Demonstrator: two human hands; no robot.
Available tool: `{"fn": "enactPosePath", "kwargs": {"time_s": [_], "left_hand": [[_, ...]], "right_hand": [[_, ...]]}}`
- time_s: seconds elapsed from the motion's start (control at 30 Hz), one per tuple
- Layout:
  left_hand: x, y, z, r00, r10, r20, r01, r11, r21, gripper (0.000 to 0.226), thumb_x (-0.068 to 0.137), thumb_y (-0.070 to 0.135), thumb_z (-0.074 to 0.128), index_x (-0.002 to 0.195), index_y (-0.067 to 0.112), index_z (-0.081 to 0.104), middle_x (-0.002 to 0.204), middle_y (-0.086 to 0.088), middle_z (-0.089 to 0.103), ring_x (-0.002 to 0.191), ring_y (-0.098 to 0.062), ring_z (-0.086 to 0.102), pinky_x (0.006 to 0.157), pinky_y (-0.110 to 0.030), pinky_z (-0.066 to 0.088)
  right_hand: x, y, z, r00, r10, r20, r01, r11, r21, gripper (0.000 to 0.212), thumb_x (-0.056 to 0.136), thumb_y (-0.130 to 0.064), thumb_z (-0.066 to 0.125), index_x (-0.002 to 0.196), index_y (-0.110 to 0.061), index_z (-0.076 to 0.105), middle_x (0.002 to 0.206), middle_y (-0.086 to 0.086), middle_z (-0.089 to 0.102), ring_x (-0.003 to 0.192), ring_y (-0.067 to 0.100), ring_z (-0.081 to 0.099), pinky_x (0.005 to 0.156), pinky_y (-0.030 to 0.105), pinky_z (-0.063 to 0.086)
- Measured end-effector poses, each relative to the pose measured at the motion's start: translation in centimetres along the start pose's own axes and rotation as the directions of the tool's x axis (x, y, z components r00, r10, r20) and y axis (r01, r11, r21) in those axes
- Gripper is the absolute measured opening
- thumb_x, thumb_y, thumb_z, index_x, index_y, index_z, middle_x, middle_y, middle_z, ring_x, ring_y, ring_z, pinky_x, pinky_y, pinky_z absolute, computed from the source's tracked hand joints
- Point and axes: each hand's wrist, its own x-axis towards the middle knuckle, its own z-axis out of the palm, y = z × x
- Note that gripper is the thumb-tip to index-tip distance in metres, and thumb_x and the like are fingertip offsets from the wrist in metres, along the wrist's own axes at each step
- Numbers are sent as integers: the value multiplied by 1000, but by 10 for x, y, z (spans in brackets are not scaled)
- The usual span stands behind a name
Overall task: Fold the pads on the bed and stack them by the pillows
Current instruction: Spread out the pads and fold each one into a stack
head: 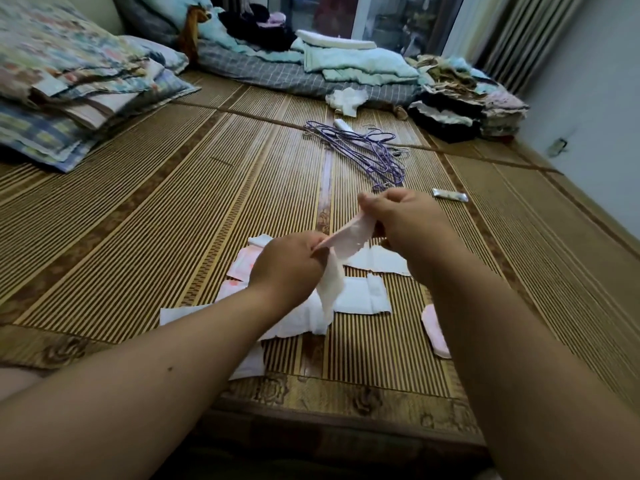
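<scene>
Above the near middle of the bed (173,209), a pale pink pad (341,247) is held up between both hands. Left hand (289,268) pinches its lower end, the loose part hanging below the fingers. Right hand (403,220) pinches the upper end, thumb on top. The pad runs slanted, higher on the right.

Under the hands: several more pads (363,294) lie flat and unfolded on the bed, white and pink, some overlapping; the forearms cover parts of them, so no count is possible. One pink pad (435,332) lies apart on the right, partly hidden by the right forearm.

Surface: striped bamboo mat (381,355) with a brown patterned border, covering the bed. Further out on it: a bundle of purple wire hangers (375,152), a small wrapped packet (449,195), and a crumpled white cloth (346,98).

Far left: patterned pillows (65,91) stacked, well apart from the pads. Far side: folded teal bedding (360,62) on a grey checked quilt (277,76); a pile of folded clothes (464,102) at right.

Room: glass door (377,19) and striped curtain (519,32) behind, pale wall (595,98) at right. Dark items at the far end are too blurred to make out.
</scene>
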Motion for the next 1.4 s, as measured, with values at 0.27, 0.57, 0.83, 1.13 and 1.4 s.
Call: {"fn": "enactPosePath", "kwargs": {"time_s": [0.27,0.57,0.83,1.13,1.4], "left_hand": [[4,24,-29,968,40,248,-55,997,55,29,93,40,51,67,30,58,65,10,58,60,-5,55,51,-24,38],[-8,37,-25,821,148,551,-386,855,346,28,94,45,47,104,30,68,87,6,67,77,-13,59,61,-28,43],[-14,4,-39,834,-19,551,-178,936,302,24,78,36,70,97,21,68,81,6,65,71,-11,60,57,-24,49],[-25,-48,-43,792,-360,493,445,893,-62,21,88,25,61,78,6,63,69,-8,56,57,-17,50,54,-29,43],[-28,-72,-66,689,-456,563,616,778,-124,29,85,32,66,86,3,65,64,-10,55,50,-18,51,52,-31,45]], "right_hand": [[-24,34,-26,997,83,7,-81,991,-103,32,82,-47,65,98,-21,55,102,-2,60,93,16,60,69,29,50],[-54,57,10,980,-113,165,176,878,-444,27,77,-18,66,102,-29,68,96,-10,66,88,10,59,69,25,47],[-52,77,-27,979,198,41,-191,973,-127,14,85,-14,63,71,-14,67,73,7,67,66,17,63,60,33,54],[-57,105,-70,842,517,157,-540,814,214,20,84,6,50,100,8,61,82,19,61,58,24,60,49,34,53],[-61,130,-75,768,635,87,-619,770,-154,14,80,6,59,90,0,68,92,20,67,74,28,67,64,40,60]]}}
